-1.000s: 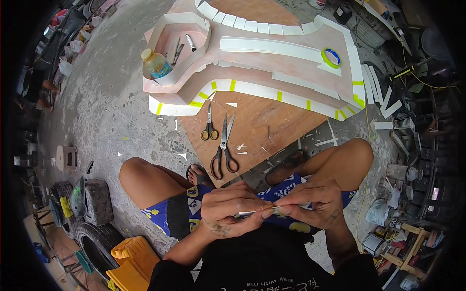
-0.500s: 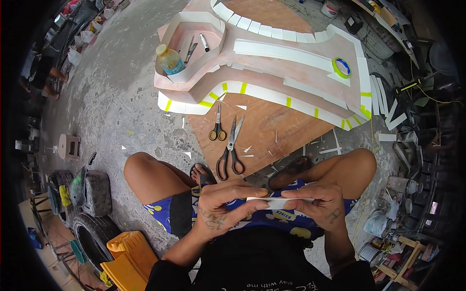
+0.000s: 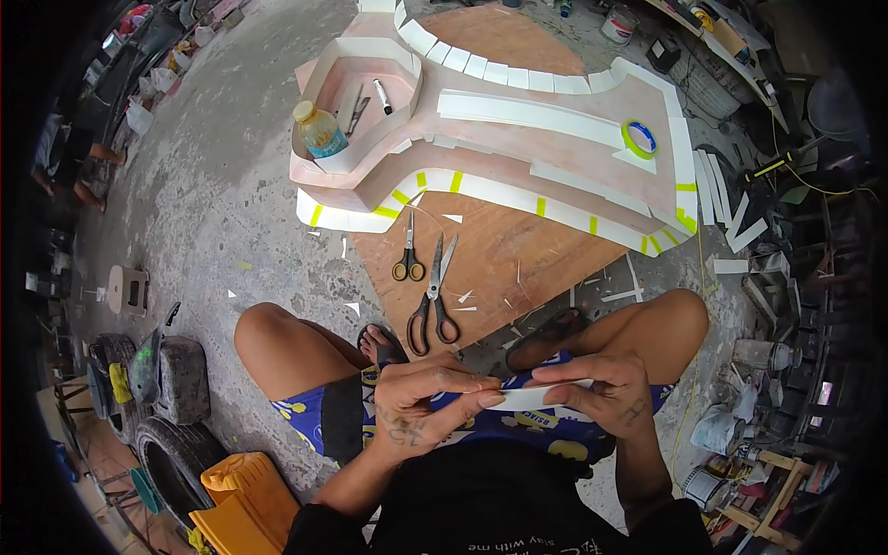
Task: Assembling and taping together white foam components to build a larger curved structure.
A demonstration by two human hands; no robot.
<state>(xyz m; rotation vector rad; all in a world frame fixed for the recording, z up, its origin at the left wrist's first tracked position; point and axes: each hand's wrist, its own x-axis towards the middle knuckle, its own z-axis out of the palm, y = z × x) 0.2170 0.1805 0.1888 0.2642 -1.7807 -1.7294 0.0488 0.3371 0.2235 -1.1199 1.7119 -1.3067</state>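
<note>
Both my hands pinch one white strip, like paper or thin card, held above my lap. My left hand grips its left end between thumb and fingers; my right hand has the other end. The strip bows slightly between them. Beyond my feet, large black-handled scissors lie partly open on a brown wooden board, beside smaller scissors. Farther off stands a long pinkish form edged with white strips and yellow-green tape pieces.
On the form are a tape roll, a capped bottle and a marker. Loose white strips lie at its right. A tyre and a yellow plastic piece sit at lower left; a small stool stands farther left.
The white strip has tilted and bends a little more, showing more of its face. My fingers have shifted slightly along it, and both hands still hold it.
</note>
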